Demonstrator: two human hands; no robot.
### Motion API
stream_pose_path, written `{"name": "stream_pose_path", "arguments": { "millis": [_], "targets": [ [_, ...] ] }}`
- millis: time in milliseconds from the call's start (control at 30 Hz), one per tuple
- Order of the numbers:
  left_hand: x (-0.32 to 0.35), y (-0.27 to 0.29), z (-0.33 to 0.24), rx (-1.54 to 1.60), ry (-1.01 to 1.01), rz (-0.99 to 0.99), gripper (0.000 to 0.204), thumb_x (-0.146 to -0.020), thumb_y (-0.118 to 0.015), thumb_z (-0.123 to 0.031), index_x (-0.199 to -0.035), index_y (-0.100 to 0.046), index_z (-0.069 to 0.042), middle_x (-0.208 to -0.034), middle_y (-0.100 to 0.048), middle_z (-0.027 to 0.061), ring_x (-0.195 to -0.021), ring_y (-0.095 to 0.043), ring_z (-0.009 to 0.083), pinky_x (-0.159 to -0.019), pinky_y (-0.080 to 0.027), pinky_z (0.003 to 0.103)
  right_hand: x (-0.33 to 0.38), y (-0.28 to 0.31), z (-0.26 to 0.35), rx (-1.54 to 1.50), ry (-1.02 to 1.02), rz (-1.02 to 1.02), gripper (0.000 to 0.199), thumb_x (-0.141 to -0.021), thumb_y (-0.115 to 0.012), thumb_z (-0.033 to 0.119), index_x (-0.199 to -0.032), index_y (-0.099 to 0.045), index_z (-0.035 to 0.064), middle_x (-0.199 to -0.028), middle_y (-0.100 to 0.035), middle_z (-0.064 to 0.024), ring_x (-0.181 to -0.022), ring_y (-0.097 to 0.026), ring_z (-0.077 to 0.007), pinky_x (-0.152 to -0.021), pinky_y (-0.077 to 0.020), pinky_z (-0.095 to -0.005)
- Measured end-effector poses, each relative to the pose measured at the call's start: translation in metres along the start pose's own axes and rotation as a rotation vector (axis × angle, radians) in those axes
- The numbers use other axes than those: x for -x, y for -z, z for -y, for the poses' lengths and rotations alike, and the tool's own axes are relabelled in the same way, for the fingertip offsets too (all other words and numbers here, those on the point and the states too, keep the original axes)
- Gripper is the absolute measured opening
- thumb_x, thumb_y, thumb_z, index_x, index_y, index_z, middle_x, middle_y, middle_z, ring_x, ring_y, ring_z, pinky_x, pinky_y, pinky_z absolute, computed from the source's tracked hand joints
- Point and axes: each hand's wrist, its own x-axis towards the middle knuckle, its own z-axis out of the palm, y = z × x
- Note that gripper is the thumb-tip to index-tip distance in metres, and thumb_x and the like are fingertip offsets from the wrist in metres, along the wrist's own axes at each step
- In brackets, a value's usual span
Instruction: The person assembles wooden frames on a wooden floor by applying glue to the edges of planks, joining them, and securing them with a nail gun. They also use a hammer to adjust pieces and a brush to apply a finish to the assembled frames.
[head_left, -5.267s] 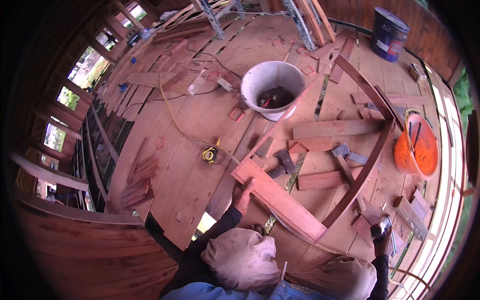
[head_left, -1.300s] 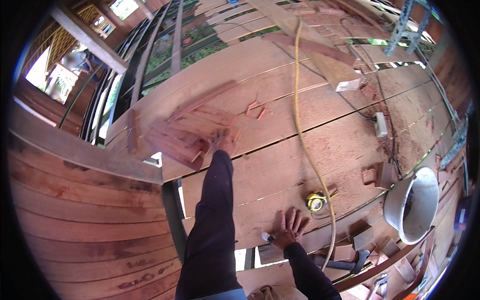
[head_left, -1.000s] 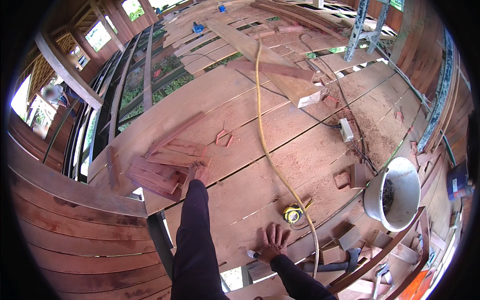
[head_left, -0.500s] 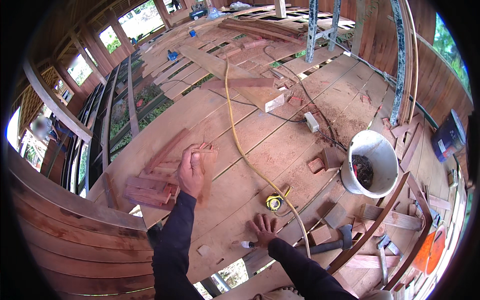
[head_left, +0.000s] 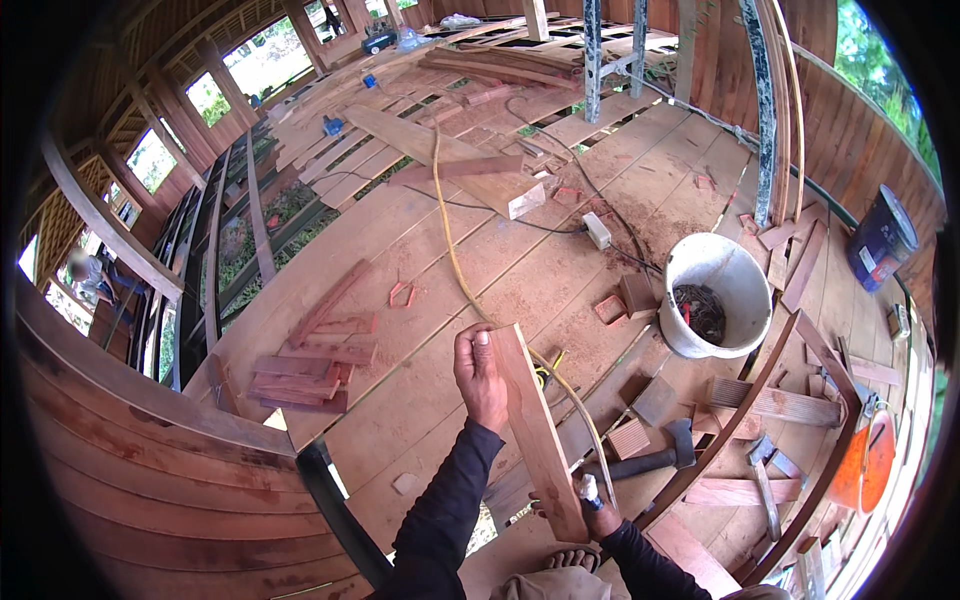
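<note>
My left hand [head_left: 482, 378] is closed on the upper end of a reddish wooden board [head_left: 538, 430], which slants down toward my feet. At the board's lower end, my right hand [head_left: 604, 520] is closed round a small pen-like thing with a white tip [head_left: 588, 488]; some of its fingers show past the board's left edge. Behind the board, a yellow tape measure [head_left: 543, 374] is mostly hidden. A stack of short reddish boards [head_left: 300, 378] lies on the floor to the left of my left hand.
A whitish bucket [head_left: 668, 318] with dark pieces inside stands at the right. Near it lie wood blocks [head_left: 655, 400], a hatchet [head_left: 683, 445] and a hammer [head_left: 766, 500]. A yellow hose [head_left: 447, 230] crosses the plank floor. Gaps between joists [head_left: 235, 240] open at the left.
My left hand has brought the board rightward and nearer, away from the stack. My right hand has left the floor, picked up the white-tipped thing and come to the board's lower end.
</note>
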Motion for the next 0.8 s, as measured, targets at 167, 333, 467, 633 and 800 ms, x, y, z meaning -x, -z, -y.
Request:
{"name": "stream_pose_path", "arguments": {
  "millis": [167, 333, 467, 633, 800],
  "targets": [
    [0.025, -0.029, -0.003, 0.006, 0.124, 0.071, 0.03, -0.107, -0.054, -0.034, -0.12, -0.054, -0.006, -0.1, -0.053, -0.0002, -0.088, -0.046, 0.007, -0.08, -0.041, 0.026, 0.024, -0.043, 0.023, 0.164, 0.177, 0.159, 0.052, -0.097, -0.07, 0.017, -0.139, -0.051, -0.0056, -0.117, -0.066, -0.0131, -0.104, -0.066, -0.022, -0.091, -0.0533, -0.0359],
    [0.054, -0.096, -0.011, 0.481, 0.466, 0.259, 0.053, -0.104, -0.053, -0.047, -0.136, -0.048, -0.004, -0.1, -0.065, 0.0066, -0.083, -0.06, 0.0119, -0.073, -0.049, 0.027, 0.049, -0.008, 0.036, 0.342, 0.51, -0.133, 0.037, -0.098, -0.067, 0.013, -0.129, -0.058, -0.0054, -0.104, -0.069, -0.0098, -0.089, -0.068, -0.0178, -0.078, -0.0574, -0.0345],
    [0.099, -0.119, 0.061, 0.221, 0.784, 0.65, 0.05, -0.103, -0.057, -0.042, -0.133, -0.053, -0.002, -0.103, -0.068, 0.0103, -0.086, -0.065, 0.0144, -0.076, -0.053, 0.029, 0.089, 0.001, 0.079, 0.379, 0.75, -0.285, 0.036, -0.095, -0.067, 0.007, -0.128, -0.058, -0.0057, -0.107, -0.069, -0.012, -0.092, -0.07, -0.0199, -0.08, -0.0589, -0.0354],
    [0.215, -0.189, 0.109, -0.259, 0.331, 1.183, 0.066, -0.094, -0.069, -0.045, -0.134, -0.054, 0.004, -0.125, -0.066, 0.0237, -0.114, -0.067, 0.033, -0.095, -0.053, 0.039, 0.173, 0.015, 0.117, 0.38, 0.852, -0.5, 0.041, -0.091, -0.071, 0.011, -0.126, -0.056, -0.0029, -0.106, -0.069, -0.013, -0.089, -0.07, -0.023, -0.079, -0.0589, -0.0364],
    [0.261, -0.246, 0.167, -0.566, 0.251, 1.362, 0.067, -0.086, -0.075, -0.04, -0.129, -0.052, 0.006, -0.122, -0.062, 0.0307, -0.115, -0.063, 0.0381, -0.093, -0.052, 0.043, 0.22, 0.006, 0.126, 0.295, 1.001, -0.538, 0.043, -0.095, -0.064, 0.008, -0.135, -0.054, -0.0025, -0.102, -0.069, -0.0094, -0.088, -0.069, -0.0199, -0.077, -0.0588, -0.0345]
  ]
}}
